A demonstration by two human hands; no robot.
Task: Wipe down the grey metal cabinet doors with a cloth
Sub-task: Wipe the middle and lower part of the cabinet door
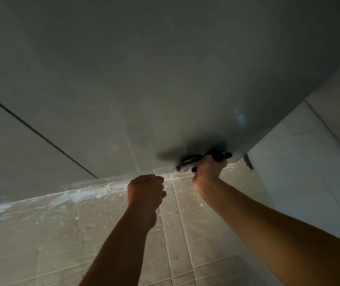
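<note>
While the head camera looks steeply down along the cabinet, the grey metal cabinet door (144,69) fills the top of the view, its bottom edge meeting the floor. Dark vertical seam (37,131) at left splits it from the neighbouring panel.

Right hand (206,172) is closed around a dark crumpled cloth with a yellow-green streak (193,159), pressed against the door's lower right corner, just above the floor. Cloth is motion-blurred, exact shape unclear.

Left hand (146,190) is curled into a loose fist, nothing visible in it; sits near the door's bottom edge, left of the right hand, not touching it. Can't tell if it contacts the door.

Flattened brown cardboard sheets (82,234) cover the floor, speckled with white flecks near the door. White tiled wall (309,151) on the right, next to the door's corner.
</note>
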